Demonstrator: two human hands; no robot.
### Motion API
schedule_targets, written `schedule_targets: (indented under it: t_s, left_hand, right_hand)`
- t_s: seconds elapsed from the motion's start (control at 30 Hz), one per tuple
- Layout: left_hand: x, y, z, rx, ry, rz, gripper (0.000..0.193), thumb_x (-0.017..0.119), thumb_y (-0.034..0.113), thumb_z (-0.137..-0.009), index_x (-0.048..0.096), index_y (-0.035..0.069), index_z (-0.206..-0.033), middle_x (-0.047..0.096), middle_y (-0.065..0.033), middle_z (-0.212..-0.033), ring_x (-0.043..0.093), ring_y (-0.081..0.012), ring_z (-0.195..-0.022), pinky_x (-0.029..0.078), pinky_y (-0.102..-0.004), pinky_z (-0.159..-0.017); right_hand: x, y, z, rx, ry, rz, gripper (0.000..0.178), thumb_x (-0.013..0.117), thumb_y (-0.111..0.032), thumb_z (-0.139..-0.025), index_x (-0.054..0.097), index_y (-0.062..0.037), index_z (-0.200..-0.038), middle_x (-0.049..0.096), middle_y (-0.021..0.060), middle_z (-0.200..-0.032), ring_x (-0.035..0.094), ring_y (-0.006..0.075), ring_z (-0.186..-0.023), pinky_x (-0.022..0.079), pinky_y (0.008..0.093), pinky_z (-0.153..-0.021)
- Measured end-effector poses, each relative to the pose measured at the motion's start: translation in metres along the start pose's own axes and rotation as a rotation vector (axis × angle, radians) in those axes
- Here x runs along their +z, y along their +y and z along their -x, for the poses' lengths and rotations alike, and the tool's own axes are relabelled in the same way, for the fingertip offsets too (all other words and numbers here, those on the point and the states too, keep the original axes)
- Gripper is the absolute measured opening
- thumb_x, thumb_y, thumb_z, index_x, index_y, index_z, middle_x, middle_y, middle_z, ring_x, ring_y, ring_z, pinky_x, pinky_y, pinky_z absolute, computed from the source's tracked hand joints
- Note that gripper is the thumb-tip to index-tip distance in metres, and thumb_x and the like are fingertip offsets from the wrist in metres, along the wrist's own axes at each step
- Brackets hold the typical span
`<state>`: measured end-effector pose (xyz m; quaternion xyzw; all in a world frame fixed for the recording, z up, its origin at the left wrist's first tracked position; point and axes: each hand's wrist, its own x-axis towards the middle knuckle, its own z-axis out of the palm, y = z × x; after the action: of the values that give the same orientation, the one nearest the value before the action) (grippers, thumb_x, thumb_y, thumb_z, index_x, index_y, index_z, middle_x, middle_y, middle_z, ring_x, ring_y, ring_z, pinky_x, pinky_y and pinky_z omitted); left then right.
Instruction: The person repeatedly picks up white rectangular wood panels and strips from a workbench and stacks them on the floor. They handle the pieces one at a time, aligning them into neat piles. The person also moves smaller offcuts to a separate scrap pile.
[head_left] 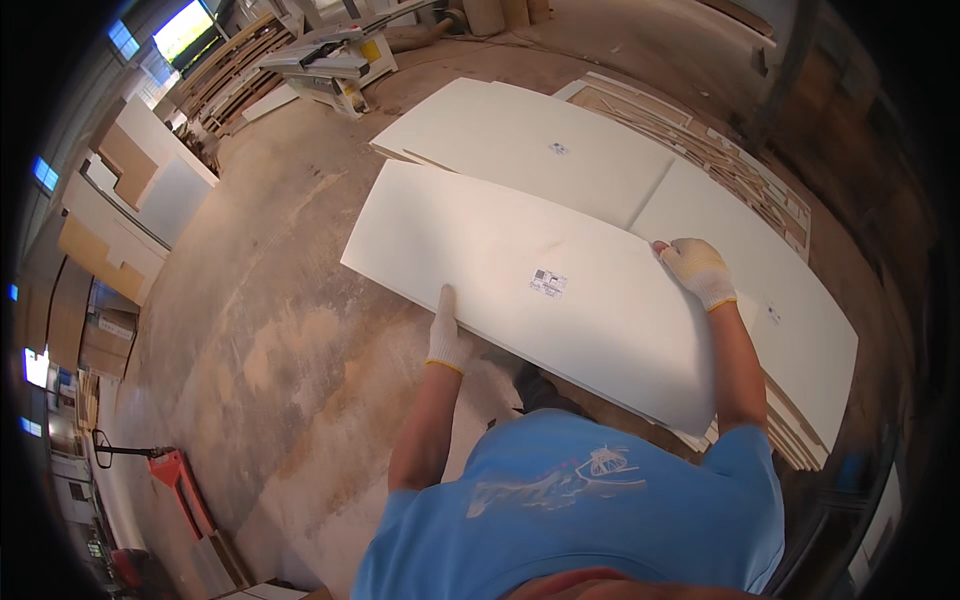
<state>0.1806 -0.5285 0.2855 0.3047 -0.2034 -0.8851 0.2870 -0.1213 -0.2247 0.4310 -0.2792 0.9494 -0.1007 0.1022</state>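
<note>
A long white board [450, 225] with a printed label [548, 284] is held at a slant in front of me. My left hand [449, 332], in a white knit glove with a yellow cuff, grips its near long edge, thumb on top and fingers hidden beneath. At the far edge, toward the right end, my right hand [697, 268] in a matching glove is closed over the rim, a bare fingertip showing. Beyond and to the right lie stacked white boards [760, 265], each top one bearing a small label.
Thin cut-out wooden offcuts [690, 135] lie behind the stacks. A red pallet jack [182, 490] stands at lower left. Large panels [150, 170] lean along the left side, and a sliding-table saw [335, 65] stands at the back. Bare concrete floor [260, 330] spreads to my left.
</note>
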Motion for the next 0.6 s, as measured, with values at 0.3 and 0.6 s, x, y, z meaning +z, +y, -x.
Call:
schedule_targets:
  t_s: [0.3, 0.6]
  left_hand:
    - [0.097, 0.106, -0.285, -0.208, -0.036, -0.421, 0.064, 0.06, 0.062, -0.104, 0.054, 0.017, -0.149, 0.063, -0.0064, -0.143, 0.062, -0.0246, -0.129, 0.054, -0.0511, -0.108]
    - [0.118, 0.172, -0.427, -0.569, -0.026, -0.877, 0.059, 0.067, 0.064, -0.099, 0.067, 0.007, -0.112, 0.074, -0.0113, -0.102, 0.071, -0.0217, -0.081, 0.058, -0.0364, -0.07]
  right_hand:
    - [0.006, -0.056, -0.263, 0.166, -0.09, -0.05, 0.073, 0.045, -0.064, -0.101, 0.078, -0.0011, -0.118, 0.073, 0.0275, -0.123, 0.068, 0.0438, -0.119, 0.05, 0.0481, -0.106]
    - [0.035, -0.079, -0.414, 0.209, -0.16, 0.002, 0.071, 0.048, -0.062, -0.1, 0.077, -0.0012, -0.12, 0.072, 0.0271, -0.127, 0.067, 0.045, -0.121, 0.049, 0.0487, -0.108]
